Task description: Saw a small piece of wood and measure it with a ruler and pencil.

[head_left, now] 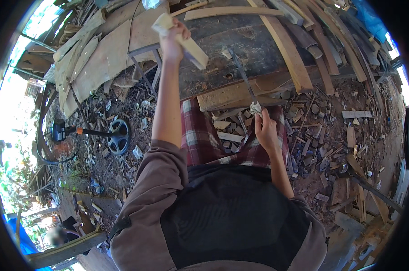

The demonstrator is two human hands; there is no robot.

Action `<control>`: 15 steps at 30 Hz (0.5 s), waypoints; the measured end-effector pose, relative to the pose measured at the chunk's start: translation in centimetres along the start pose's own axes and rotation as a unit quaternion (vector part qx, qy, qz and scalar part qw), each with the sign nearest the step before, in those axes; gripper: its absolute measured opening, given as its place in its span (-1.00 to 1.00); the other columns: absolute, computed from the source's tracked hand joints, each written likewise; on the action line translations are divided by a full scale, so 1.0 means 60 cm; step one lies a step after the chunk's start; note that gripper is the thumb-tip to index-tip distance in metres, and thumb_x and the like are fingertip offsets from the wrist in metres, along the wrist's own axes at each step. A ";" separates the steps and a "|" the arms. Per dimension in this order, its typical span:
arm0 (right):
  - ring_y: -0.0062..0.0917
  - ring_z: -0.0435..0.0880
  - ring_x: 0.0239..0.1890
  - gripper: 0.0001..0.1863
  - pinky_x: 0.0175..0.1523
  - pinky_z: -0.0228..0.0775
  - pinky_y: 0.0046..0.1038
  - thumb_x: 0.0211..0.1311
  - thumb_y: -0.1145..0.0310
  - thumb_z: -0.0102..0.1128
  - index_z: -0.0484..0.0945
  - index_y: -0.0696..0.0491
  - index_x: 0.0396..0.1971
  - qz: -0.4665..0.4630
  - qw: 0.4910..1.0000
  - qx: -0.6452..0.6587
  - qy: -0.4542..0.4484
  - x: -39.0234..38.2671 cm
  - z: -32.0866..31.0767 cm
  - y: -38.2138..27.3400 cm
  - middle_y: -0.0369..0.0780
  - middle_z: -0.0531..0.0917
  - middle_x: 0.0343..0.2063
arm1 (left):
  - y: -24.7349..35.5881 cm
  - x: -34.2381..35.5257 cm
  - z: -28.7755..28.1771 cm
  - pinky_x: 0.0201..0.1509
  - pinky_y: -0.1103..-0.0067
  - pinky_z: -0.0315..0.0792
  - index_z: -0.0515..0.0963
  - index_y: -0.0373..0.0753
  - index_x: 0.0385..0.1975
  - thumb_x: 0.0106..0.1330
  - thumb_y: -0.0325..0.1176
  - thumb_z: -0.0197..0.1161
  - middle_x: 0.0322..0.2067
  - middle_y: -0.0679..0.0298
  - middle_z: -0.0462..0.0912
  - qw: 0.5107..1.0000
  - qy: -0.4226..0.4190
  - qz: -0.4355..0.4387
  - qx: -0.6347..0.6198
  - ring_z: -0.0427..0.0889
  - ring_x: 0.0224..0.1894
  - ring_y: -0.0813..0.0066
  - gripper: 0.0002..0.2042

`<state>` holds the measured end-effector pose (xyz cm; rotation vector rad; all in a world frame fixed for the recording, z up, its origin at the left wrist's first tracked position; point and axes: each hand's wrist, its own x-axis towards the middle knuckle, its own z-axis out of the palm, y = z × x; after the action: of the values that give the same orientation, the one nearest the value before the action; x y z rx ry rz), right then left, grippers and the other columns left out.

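Left hand (174, 39) grips a wooden block (194, 52); right hand (266, 129), a likely stiff bar (243, 74), best held by its pale wrapping (255, 108).

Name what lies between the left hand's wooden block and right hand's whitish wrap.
The head view shows dark bench top, then a wooden plank at its near edge.

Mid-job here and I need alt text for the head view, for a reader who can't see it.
A person's left grip holds a pale wooden block above a dark bench, while the right grip holds a long, thin tool by an end wrapped in something whitish. Timber lengths lie along the bench's right, and wood scraps litter the ground.
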<state>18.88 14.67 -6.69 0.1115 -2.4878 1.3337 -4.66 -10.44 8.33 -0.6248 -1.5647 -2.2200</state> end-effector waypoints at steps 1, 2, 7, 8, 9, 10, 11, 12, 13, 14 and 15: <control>0.05 0.60 -0.40 -0.83 -0.42 0.37 -0.17 0.39 0.43 0.01 0.37 0.15 -0.11 -0.004 1.000 0.000 0.006 0.004 -0.005 -0.004 0.08 0.59 -0.50 | 0.017 0.004 -0.011 -0.45 0.61 0.22 0.33 -0.16 -0.38 0.02 -0.54 0.03 -0.55 0.37 0.29 0.984 -0.037 -0.059 -0.165 0.26 -0.58 0.62 -0.83; 0.06 0.59 -0.39 -0.84 -0.42 0.36 -0.16 0.39 0.42 0.01 0.37 0.15 -0.12 0.011 1.000 0.006 0.003 0.003 -0.009 -0.007 0.09 0.59 -0.50 | 0.037 0.003 -0.018 -0.47 0.60 0.16 0.32 -0.15 -0.36 -0.04 -0.51 -0.01 -0.56 0.37 0.24 0.969 -0.093 -0.070 -0.218 0.18 -0.62 0.57 -0.80; 0.06 0.59 -0.39 -0.86 -0.42 0.35 -0.14 0.40 0.41 0.01 0.36 0.14 -0.16 0.010 1.000 0.004 0.017 -0.004 -0.009 0.002 0.09 0.59 -0.50 | 0.094 -0.008 -0.010 -0.45 0.61 0.17 0.32 -0.16 -0.36 -0.04 -0.49 0.01 -0.56 0.38 0.25 0.878 -0.147 -0.095 -0.446 0.18 -0.62 0.58 -0.80; 0.06 0.59 -0.39 -0.86 -0.42 0.35 -0.14 0.40 0.41 0.01 0.36 0.14 -0.16 0.007 1.000 0.007 0.013 -0.007 -0.009 0.002 0.09 0.59 -0.50 | 0.098 -0.012 -0.007 -0.45 0.61 0.17 0.32 -0.16 -0.36 -0.04 -0.49 0.01 -0.56 0.38 0.25 0.880 -0.145 -0.092 -0.442 0.18 -0.62 0.58 -0.80; 0.06 0.59 -0.39 -0.87 -0.43 0.35 -0.15 0.39 0.41 0.01 0.36 0.14 -0.17 0.013 1.000 0.007 0.005 -0.008 -0.010 0.001 0.09 0.59 -0.50 | 0.101 -0.017 -0.004 -0.42 0.61 0.21 0.32 -0.17 -0.37 -0.04 -0.50 0.02 -0.57 0.38 0.25 0.818 -0.126 -0.101 -0.552 0.21 -0.61 0.58 -0.81; 0.06 0.59 -0.39 -0.87 -0.43 0.34 -0.15 0.39 0.42 0.02 0.36 0.14 -0.19 0.019 1.000 0.008 -0.001 -0.008 -0.011 -0.004 0.08 0.58 -0.51 | 0.104 -0.018 -0.006 -0.39 0.61 0.24 0.32 -0.18 -0.38 -0.05 -0.51 0.04 -0.58 0.38 0.25 0.743 -0.107 -0.109 -0.652 0.23 -0.61 0.58 -0.81; 0.06 0.59 -0.40 -0.88 -0.45 0.34 -0.17 0.39 0.42 0.02 0.34 0.14 -0.22 -0.010 1.000 0.016 0.022 -0.007 -0.010 -0.013 0.08 0.58 -0.52 | 0.106 -0.022 -0.013 -0.39 0.61 0.24 0.32 -0.18 -0.38 -0.05 -0.51 0.04 -0.58 0.38 0.25 0.745 -0.107 -0.107 -0.650 0.23 -0.61 0.58 -0.81; 0.06 0.59 -0.40 -0.88 -0.45 0.34 -0.17 0.39 0.42 0.02 0.34 0.14 -0.22 -0.013 1.000 0.019 0.021 -0.011 -0.010 -0.015 0.08 0.58 -0.52 | 0.104 -0.032 -0.024 -0.36 0.61 0.27 0.31 -0.20 -0.41 -0.06 -0.53 0.05 -0.59 0.38 0.25 0.728 -0.070 -0.103 -0.674 0.25 -0.60 0.57 -0.81; 0.05 0.59 -0.41 -0.89 -0.46 0.34 -0.18 0.39 0.43 0.01 0.34 0.15 -0.22 -0.008 1.000 0.019 0.014 -0.012 -0.010 -0.015 0.07 0.57 -0.53 | 0.101 -0.036 -0.035 -0.34 0.60 0.29 0.30 -0.21 -0.43 -0.07 -0.54 0.06 -0.60 0.38 0.25 0.711 -0.035 -0.097 -0.696 0.27 -0.59 0.57 -0.82; 0.05 0.59 -0.42 -0.89 -0.46 0.34 -0.19 0.39 0.43 0.01 0.34 0.15 -0.23 -0.003 1.000 0.017 0.007 -0.013 -0.011 -0.015 0.07 0.57 -0.54 | 0.096 -0.040 -0.044 -0.34 0.60 0.29 0.30 -0.21 -0.43 -0.07 -0.54 0.06 -0.60 0.38 0.25 0.712 -0.038 -0.095 -0.695 0.27 -0.59 0.57 -0.82; 0.05 0.59 -0.42 -0.89 -0.46 0.34 -0.19 0.39 0.43 0.01 0.34 0.15 -0.23 -0.006 1.000 0.019 0.009 -0.012 -0.012 -0.015 0.07 0.57 -0.54 | 0.091 -0.043 -0.053 -0.33 0.60 0.30 0.29 -0.22 -0.45 -0.08 -0.54 0.06 -0.61 0.37 0.26 0.713 -0.013 -0.081 -0.697 0.27 -0.59 0.56 -0.83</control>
<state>19.91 14.72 -5.84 0.1225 -2.4444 1.3703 -0.14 -15.12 10.33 -0.8242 0.4437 -3.2061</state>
